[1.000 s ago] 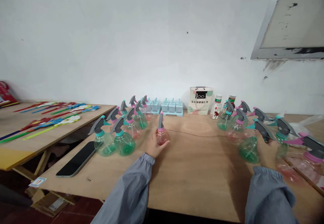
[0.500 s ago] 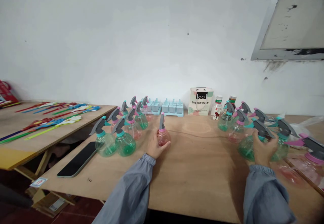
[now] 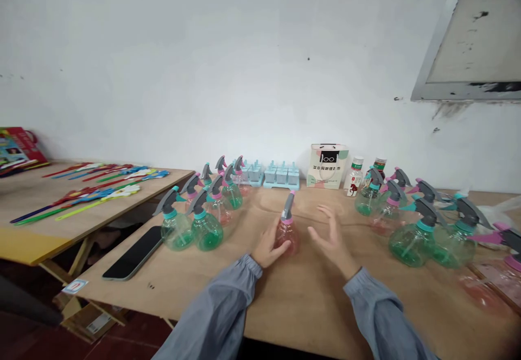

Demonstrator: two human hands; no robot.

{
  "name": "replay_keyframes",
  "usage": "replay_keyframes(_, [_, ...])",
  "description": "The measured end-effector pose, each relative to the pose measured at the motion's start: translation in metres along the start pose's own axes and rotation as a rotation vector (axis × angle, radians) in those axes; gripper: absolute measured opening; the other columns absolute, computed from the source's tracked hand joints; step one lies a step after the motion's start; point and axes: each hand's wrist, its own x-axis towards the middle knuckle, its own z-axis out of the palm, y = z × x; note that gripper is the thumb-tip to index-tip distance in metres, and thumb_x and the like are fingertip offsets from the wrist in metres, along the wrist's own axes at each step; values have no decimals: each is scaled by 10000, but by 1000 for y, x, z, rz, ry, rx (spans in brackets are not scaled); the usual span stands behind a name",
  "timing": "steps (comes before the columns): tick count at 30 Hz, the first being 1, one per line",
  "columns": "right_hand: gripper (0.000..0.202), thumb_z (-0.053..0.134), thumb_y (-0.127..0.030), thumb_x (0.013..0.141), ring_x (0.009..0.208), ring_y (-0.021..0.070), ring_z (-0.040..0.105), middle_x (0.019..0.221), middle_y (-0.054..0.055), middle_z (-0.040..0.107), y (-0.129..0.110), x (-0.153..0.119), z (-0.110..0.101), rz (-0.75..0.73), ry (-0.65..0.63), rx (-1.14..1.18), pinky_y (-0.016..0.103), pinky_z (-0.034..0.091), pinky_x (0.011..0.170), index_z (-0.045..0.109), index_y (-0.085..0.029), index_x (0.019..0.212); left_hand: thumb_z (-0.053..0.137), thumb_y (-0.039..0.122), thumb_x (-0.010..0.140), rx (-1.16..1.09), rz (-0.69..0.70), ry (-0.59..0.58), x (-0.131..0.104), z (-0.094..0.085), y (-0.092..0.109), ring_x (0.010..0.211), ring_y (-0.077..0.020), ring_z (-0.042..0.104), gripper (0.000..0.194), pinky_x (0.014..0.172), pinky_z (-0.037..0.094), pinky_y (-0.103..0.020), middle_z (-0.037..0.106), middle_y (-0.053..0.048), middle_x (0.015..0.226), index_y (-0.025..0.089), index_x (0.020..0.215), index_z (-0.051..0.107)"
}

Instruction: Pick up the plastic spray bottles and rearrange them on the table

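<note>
A clear pink spray bottle (image 3: 290, 236) with a grey trigger head stands upright mid-table. My left hand (image 3: 269, 245) is wrapped around its left side, thumb across the front. To the right of it, my right hand (image 3: 332, 240) is open, fingers spread and nothing in them, apart from the bottle. Several more spray bottles, pink and green, stand in two groups: one at the left around a green bottle (image 3: 207, 232), the other at the right around another green bottle (image 3: 412, 243).
A black phone (image 3: 134, 254) lies near the left edge. Behind stand light-blue ice-pop moulds (image 3: 281, 176), a paper bag (image 3: 326, 167) and a white bottle (image 3: 355, 178). A second table (image 3: 49, 235) at the left holds colourful long-handled items (image 3: 101, 194).
My right hand has left the green spray bottle at the right and moved left, opening beside the pink one. The pink bottle in my left hand has shifted slightly right; the view has shifted too.
</note>
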Motion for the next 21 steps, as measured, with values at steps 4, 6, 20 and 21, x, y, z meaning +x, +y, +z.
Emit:
replay_keyframes(4, [790, 788, -412, 688, 1342, 308, 434, 1417, 130, 482, -10, -5, 41, 121, -164, 100, 507, 326, 1141, 431, -246, 1373, 638, 602, 798, 85, 83, -171, -3, 4, 17, 1347, -339, 468, 915, 1051, 416, -511, 471, -168, 1479, 221, 1523, 232])
replay_keyframes(6, [801, 755, -422, 724, 1327, 299, 452, 1419, 147, 475, -6, -6, 46, 144, -153, 86, 508, 360, 1120, 381, -233, 1407, 661, 663, 742, 151, 132, -175, -5, 3, 16, 1268, -344, 532, 983, 1006, 439, -507, 521, -168, 1431, 230, 1519, 244])
replay_keyframes(20, [642, 655, -438, 809, 1001, 222, 635, 1200, 92, 621, -2, -12, 37, 236, -273, 163, 409, 544, 892, 419, -266, 1381, 655, 381, 808, 596, -313, 1342, -15, -115, -26, 1324, -355, 368, 672, 1107, 296, -559, 410, -207, 1353, 138, 1346, 334])
replay_keyframes(21, [602, 641, -441, 817, 1006, 224, 633, 1141, 77, 643, -2, -11, 36, 237, -259, 166, 414, 533, 910, 452, -268, 1361, 667, 399, 795, 568, -407, 1319, -16, -118, -28, 1324, -365, 377, 715, 1099, 298, -573, 420, -208, 1367, 142, 1363, 317])
